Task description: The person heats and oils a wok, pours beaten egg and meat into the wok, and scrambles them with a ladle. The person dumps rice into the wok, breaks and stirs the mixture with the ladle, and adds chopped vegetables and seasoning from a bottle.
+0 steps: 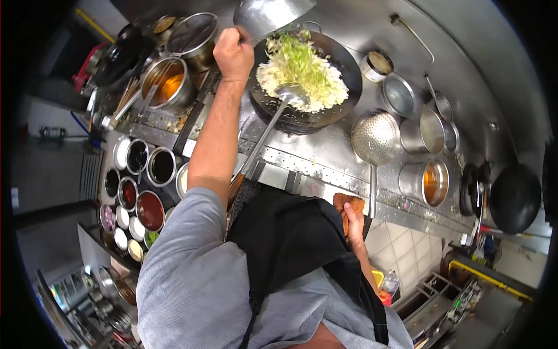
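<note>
My left hand [233, 55] is closed on the rim of a shiny metal bowl [273, 17], tilted at the wok's upper left. Below and to the right, the dark wok [347, 67] holds white rice [325, 93] topped with shredded greens [299, 61]; some greens near the bowl are blurred. A ladle [268, 129] rests with its head in the rice and its wooden handle at the counter's front edge. My right hand [353, 224] is low at the counter's edge, beside the black apron, fingers wrapped round a brown cloth [341, 200].
A perforated skimmer [376, 138] lies right of the wok. Further right are metal pots [423, 132] and a pot of orange liquid [431, 181]. At left, several sauce containers [150, 210] sit below a pot with a whisk [168, 84]. A black wok [515, 198] is at far right.
</note>
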The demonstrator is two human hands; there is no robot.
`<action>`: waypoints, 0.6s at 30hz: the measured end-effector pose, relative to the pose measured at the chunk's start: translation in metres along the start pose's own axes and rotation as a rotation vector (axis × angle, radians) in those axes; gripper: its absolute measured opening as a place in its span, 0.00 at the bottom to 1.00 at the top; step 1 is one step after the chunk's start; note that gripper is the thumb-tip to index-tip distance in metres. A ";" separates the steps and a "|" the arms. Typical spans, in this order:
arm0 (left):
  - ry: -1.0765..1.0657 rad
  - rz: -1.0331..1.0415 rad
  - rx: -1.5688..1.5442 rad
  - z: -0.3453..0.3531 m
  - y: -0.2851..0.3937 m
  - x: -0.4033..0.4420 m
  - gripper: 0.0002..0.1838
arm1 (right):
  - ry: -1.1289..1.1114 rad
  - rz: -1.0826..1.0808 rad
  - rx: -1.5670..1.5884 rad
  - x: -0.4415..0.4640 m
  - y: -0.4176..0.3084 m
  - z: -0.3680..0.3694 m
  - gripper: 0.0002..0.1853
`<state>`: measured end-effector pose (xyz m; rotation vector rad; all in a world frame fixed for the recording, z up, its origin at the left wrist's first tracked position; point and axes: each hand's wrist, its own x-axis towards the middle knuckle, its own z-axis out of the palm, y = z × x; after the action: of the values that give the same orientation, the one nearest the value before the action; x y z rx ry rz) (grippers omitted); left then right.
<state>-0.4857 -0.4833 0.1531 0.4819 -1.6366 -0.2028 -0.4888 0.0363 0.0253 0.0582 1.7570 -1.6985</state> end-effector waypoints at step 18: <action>-0.062 -0.357 0.019 -0.118 0.050 -0.086 0.12 | -0.347 0.134 -0.154 0.023 -0.025 0.004 0.19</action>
<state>-0.3748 -0.3841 0.1109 0.7886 -1.6043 -0.4720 -0.5169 0.0197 0.0361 -0.1733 1.5785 -1.3788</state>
